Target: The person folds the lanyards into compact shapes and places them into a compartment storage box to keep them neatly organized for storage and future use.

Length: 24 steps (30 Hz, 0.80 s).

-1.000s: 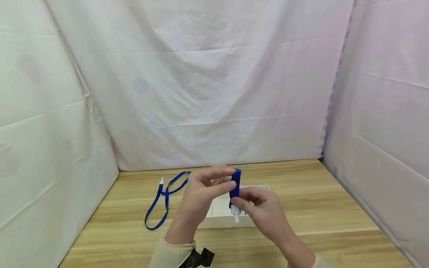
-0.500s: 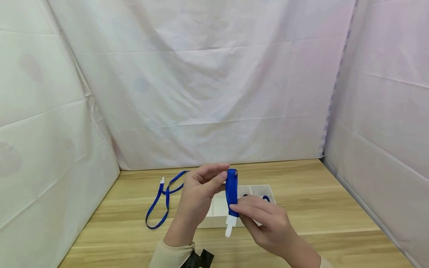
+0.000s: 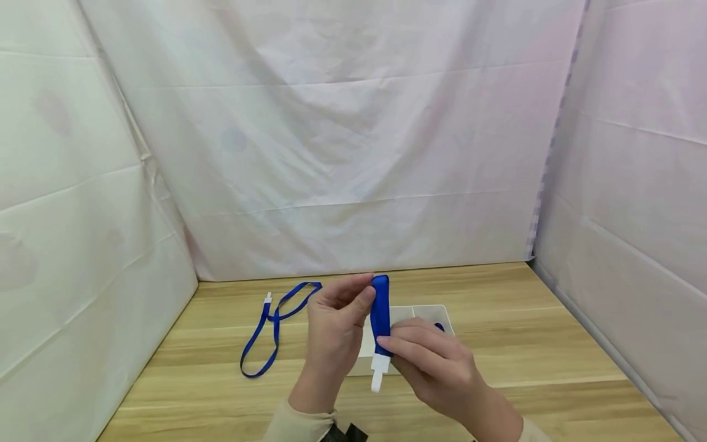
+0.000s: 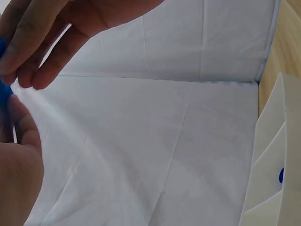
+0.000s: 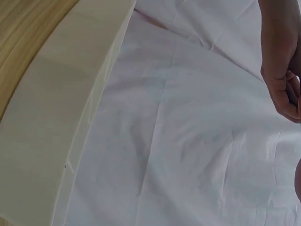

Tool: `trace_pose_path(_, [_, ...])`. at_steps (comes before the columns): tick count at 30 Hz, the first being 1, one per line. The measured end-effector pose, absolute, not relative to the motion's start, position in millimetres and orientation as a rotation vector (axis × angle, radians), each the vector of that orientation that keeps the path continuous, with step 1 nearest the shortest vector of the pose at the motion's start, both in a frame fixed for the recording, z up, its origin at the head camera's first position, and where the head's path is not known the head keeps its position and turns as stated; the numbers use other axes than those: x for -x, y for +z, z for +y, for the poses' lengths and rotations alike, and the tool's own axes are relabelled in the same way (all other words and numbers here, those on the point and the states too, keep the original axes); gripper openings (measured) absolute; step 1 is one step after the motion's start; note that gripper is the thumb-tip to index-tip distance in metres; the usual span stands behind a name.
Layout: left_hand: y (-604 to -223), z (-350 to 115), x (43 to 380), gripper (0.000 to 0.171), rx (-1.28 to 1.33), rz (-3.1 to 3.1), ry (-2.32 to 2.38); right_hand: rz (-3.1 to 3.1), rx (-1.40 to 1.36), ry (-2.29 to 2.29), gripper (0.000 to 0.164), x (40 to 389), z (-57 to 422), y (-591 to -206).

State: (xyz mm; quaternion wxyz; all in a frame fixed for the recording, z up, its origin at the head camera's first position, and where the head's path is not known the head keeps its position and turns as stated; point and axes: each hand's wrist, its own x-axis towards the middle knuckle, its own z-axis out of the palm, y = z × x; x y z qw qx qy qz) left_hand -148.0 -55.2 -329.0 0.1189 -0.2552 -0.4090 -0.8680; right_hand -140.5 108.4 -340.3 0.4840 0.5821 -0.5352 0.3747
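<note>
A blue lanyard, folded into a short flat bundle, hangs upright between my hands above the table. Its white plastic clip points down. My left hand pinches the top fold between thumb and fingers. My right hand pinches the lower end just above the clip. In the left wrist view, only a blue bit of the lanyard shows at the left edge between the hands. The right wrist view shows part of a hand at its right edge, and the lanyard is out of sight there.
Behind my hands stands a white divided tray, partly hidden. A blue item lies in its right compartment. Another blue lanyard with a white clip lies loosely looped on the wooden table to the left. White cloth hangs around the table.
The folded lanyard has turned its flat side toward me, and its clip sits lower. My right hand has shifted down and right; the left hand has changed little. The loose lanyard stays put.
</note>
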Motion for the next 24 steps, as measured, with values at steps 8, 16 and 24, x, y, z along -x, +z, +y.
trace_pose_path(8, [-337.0, -37.3, 142.3, 0.022, 0.615, -1.109, -2.493, -1.186, -1.418, 0.973, 0.011, 143.1, 96.3, -342.1])
trace_pose_path(16, [-335.3, -58.4, 133.4, 0.016, 0.654, -1.323, -2.709, -1.141, -1.412, 0.962, 0.012, 144.6, 101.7, -336.6])
trace_pose_path(24, [-325.3, -68.8, 128.2, 0.010, 0.545, -1.825, -2.469, -1.226, -1.443, 0.845, 0.014, 148.3, 110.1, -337.2])
